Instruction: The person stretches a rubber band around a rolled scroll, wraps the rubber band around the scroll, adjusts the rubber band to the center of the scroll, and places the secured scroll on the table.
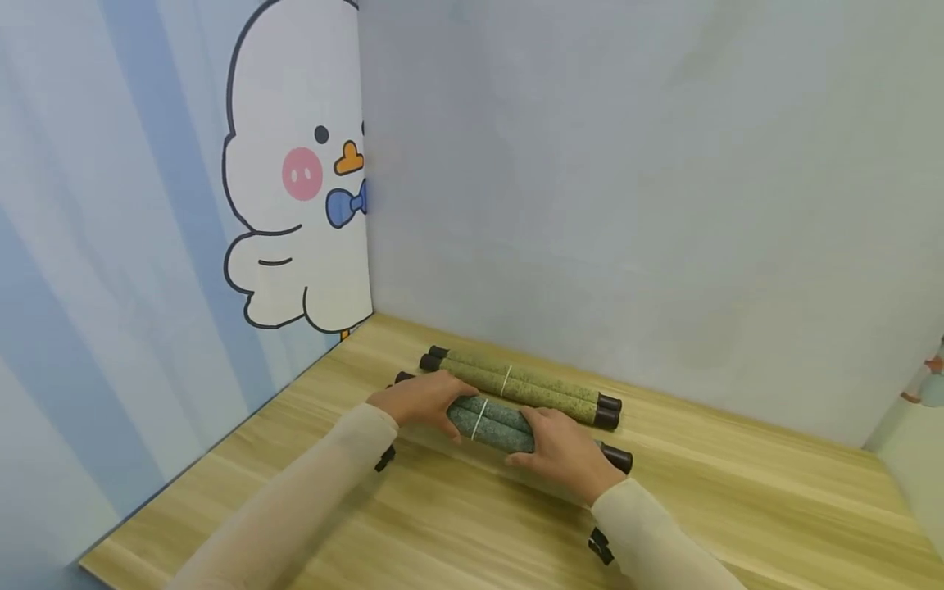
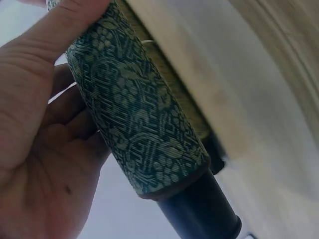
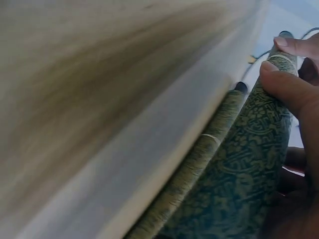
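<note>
A green patterned scroll (image 1: 501, 428), rolled from both ends into two side-by-side rolls with dark end knobs, has a thin white band round its middle. My left hand (image 1: 428, 401) grips its left part from above, and my right hand (image 1: 568, 449) holds the right part, thumb on the near side. Woven flowers show on the green scroll (image 2: 129, 99) in the left wrist view, above a black knob (image 2: 202, 209). Just behind it on the table lies a yellow-olive scroll (image 1: 531, 392), also double-rolled, dark-ended and banded in white.
The wood-grain table (image 1: 479, 524) meets a pale grey wall (image 1: 634, 205) at the back. A blue-striped panel with a cartoon bird (image 1: 295, 270) borders its left side. Another pale panel (image 1: 914, 442) stands at the right edge.
</note>
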Demonstrator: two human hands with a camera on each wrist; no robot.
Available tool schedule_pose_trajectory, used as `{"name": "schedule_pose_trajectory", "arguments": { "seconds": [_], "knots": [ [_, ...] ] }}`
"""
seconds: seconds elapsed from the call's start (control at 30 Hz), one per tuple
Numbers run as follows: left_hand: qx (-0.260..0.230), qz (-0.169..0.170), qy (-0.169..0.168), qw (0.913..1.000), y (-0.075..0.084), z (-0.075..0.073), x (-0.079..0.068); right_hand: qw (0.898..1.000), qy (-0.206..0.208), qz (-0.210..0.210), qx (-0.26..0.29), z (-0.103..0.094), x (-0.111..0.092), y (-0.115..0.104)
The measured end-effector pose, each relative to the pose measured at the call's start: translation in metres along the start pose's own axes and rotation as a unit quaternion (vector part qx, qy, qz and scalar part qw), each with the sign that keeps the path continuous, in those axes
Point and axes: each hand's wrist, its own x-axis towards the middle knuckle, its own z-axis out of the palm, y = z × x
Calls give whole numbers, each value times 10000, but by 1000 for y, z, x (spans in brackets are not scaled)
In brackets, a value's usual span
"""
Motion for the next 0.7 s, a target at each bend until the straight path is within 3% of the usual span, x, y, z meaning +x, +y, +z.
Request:
{"name": "schedule_pose_trajectory", "arguments": {
  "seconds": [0.17, 0.33, 0.7],
  "knots": [
    [3, -264, -129, 9996, -13, 15, 16, 9997, -236, 12, -11, 17, 17, 10],
    [-3, -277, -280, 9992, -19, 25, 25, 9986, -517, 62, 15, 21, 23, 10],
    [-377, -143, -363, 9985, -22, 23, 37, 9976, -581, 380, 76, 17, 25, 14]
  ]
}}
